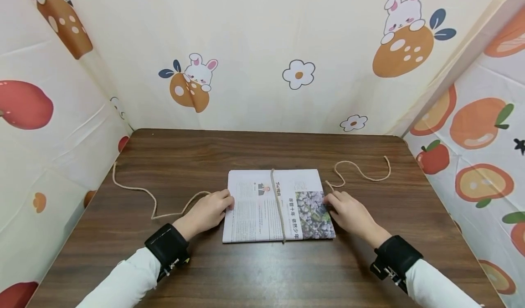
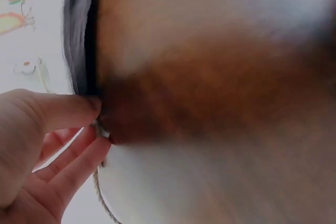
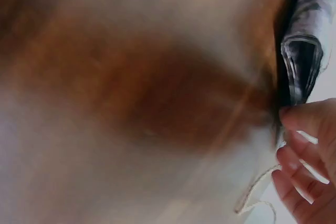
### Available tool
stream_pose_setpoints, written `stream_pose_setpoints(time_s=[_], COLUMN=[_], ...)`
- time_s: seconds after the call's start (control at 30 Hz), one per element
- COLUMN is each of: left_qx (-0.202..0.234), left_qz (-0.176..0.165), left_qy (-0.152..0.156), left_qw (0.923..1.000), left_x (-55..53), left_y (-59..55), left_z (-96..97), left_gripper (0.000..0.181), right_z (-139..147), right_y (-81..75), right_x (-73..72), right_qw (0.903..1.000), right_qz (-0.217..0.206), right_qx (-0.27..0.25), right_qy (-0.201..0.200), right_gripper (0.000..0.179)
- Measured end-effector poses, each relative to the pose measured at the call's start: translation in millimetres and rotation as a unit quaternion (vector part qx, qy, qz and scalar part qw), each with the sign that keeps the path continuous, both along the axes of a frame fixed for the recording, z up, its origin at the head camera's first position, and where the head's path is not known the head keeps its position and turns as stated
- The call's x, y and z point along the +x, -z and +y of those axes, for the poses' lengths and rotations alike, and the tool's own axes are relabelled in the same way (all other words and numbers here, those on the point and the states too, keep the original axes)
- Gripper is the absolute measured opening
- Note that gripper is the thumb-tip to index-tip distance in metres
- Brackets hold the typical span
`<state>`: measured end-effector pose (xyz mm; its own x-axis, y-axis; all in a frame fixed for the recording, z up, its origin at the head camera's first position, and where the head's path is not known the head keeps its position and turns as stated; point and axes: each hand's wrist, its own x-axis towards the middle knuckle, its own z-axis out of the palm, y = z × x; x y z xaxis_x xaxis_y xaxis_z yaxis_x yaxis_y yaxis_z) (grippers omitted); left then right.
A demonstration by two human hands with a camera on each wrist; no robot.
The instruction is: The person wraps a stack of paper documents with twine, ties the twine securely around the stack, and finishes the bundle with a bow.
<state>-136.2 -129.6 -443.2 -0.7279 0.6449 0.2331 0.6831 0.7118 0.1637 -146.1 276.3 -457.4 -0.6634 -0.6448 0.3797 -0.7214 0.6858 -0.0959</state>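
Observation:
A folded stack of newspaper (image 1: 254,212) lies flat on the table, with beige cord (image 1: 278,203) running across its top near the middle. My left hand (image 1: 208,210) grips the stack's left edge; in the left wrist view the thumb (image 2: 73,109) sits against its folded side. My right hand (image 1: 348,212) grips the right edge, beside the printed flower photo. In the right wrist view its thumb (image 3: 310,116) touches the fold, other fingers curled nearby. Cord trails outward close to both hands; its path under the stack is hidden.
One cord length (image 1: 143,189) curves toward the left table edge. Another cord length (image 1: 365,173) loops toward the back right. The brown wood table (image 1: 262,276) is bordered by printed curtains (image 1: 254,34) at the back and both sides.

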Motion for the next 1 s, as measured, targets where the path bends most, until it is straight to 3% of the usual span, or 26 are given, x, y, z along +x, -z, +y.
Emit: stream_pose_setpoints(time_s=[0.2,0.67,0.83,1.0], left_qx=[-0.013,-0.013,-0.004,0.002], left_qz=[-0.008,-0.006,-0.009,-0.023], left_qy=[-0.009,-0.022,-0.061,-0.115], left_qw=[0.9998,0.9997,0.9981,0.993], left_x=[4.6,13.0,18.8,21.5], left_y=[-0.7,-7.6,-16.4,-23.0], left_z=[1.0,-5.1,-16.6,-35.5], left_gripper=[0.022,0.023,0.02,0.021], right_z=[0,10,14,16], right_y=[4.9,-2.7,-4.3,-4.2], right_x=[6.5,27.9,37.6,46.8], right_qw=[0.9984,0.9904,0.9889,0.9906], right_qz=[0.024,0.047,0.059,0.048], right_qx=[0.039,0.083,0.086,0.05], right_qy=[0.031,0.1,0.107,0.118], right_gripper=[0.028,0.021,0.022,0.019])
